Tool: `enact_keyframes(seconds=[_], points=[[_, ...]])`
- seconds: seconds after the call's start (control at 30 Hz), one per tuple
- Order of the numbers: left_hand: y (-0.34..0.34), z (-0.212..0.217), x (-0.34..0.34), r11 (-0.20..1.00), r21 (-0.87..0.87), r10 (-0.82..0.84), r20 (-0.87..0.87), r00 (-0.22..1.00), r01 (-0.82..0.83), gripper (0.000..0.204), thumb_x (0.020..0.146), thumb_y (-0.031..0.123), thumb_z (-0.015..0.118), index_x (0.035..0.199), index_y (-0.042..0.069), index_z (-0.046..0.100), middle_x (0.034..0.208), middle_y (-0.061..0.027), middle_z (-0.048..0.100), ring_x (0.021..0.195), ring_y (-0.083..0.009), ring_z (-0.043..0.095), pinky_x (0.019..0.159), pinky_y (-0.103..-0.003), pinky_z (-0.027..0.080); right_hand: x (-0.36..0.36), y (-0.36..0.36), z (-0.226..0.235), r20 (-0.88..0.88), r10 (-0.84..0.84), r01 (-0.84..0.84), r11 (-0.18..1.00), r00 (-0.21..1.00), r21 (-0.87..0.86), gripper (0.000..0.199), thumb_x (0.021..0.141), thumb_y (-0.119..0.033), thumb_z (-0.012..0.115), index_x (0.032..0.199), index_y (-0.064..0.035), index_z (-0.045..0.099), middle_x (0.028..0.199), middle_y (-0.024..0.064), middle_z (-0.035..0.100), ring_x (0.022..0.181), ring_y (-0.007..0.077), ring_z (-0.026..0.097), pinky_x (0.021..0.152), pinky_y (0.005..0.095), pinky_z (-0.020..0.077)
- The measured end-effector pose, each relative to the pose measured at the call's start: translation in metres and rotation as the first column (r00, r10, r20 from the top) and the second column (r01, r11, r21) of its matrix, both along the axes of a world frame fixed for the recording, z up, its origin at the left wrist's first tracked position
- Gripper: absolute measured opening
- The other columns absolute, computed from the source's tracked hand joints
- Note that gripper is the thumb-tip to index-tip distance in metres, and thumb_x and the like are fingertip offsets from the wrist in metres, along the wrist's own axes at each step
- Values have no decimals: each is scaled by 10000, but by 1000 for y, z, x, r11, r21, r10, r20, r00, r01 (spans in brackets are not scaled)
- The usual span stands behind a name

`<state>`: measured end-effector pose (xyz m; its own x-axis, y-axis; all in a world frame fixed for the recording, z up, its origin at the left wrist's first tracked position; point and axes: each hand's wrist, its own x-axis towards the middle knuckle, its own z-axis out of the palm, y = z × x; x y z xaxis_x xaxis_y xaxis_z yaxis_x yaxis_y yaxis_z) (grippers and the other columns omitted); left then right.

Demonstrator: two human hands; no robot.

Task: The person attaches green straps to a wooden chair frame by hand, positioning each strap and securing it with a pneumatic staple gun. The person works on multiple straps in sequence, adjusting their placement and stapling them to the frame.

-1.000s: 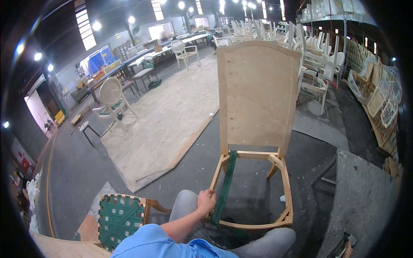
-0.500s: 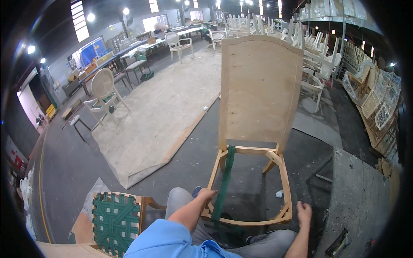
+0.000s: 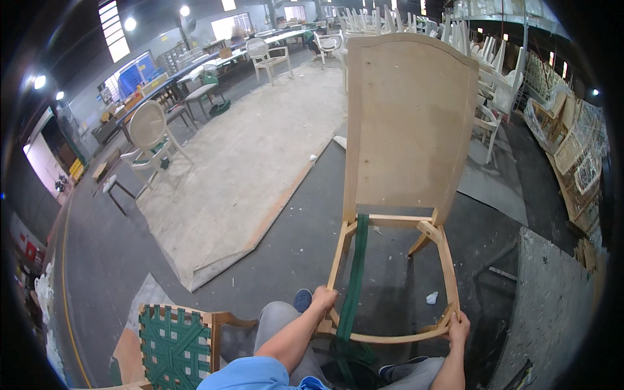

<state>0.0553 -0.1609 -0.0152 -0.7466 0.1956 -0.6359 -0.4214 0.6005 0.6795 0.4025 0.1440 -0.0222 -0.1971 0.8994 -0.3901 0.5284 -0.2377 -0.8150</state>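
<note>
A wooden chair frame (image 3: 409,130) with a tall panelled back stands upright before me, its seat an open wooden ring. One green webbing strap (image 3: 354,276) runs from the rear rail over the front rail on the seat's left side, and its loose end hangs down in front. My left hand (image 3: 324,298) is closed round the left seat rail near the front corner. At the opposite front corner, my right hand (image 3: 459,327) grips the frame, its fingers partly hidden by the wood.
A woven green-webbed seat (image 3: 175,344) is at my lower left. To the right stands a worn grey board (image 3: 552,312). A pale sheet (image 3: 240,162) covers floor beyond, with an oval-backed chair (image 3: 149,130) at its left edge. Stacked chair frames (image 3: 497,84) stand behind.
My right hand has moved from beside the chair onto its front right corner. The chair has shifted slightly right in the picture; my left hand stays on the left rail.
</note>
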Motion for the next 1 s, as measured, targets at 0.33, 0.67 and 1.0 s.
enact_keyframes(seconds=[0.33,0.67,1.0], points=[[49,-9,-23,973,225,75,-101,992,-51,268,904,170,597,1098,-11,636,819,-88,605,751,-223,629,645,-373,524,-21,14,6,-291,-110,114,993,950,-1,592,1024,-221,656,1546,-45,438,1439,137,563,1175,240,627,893,341,549],[-37,30,88,895,398,346,-327,879,-203,170,962,156,614,1063,22,635,878,-75,651,715,-181,630,655,-324,523,-19,-25,27,-43,-131,138,920,990,367,575,971,-268,701,1448,7,532,1438,252,545,1333,369,540,1098,429,436],[-33,29,125,925,345,-5,428,904,-158,802,887,334,815,1491,-37,441,1495,-255,516,1373,-392,497,1090,-534,413,11,-102,10,-41,207,-191,949,977,249,392,979,-227,706,1309,-23,650,1098,77,718,755,123,636,561,282,525]])
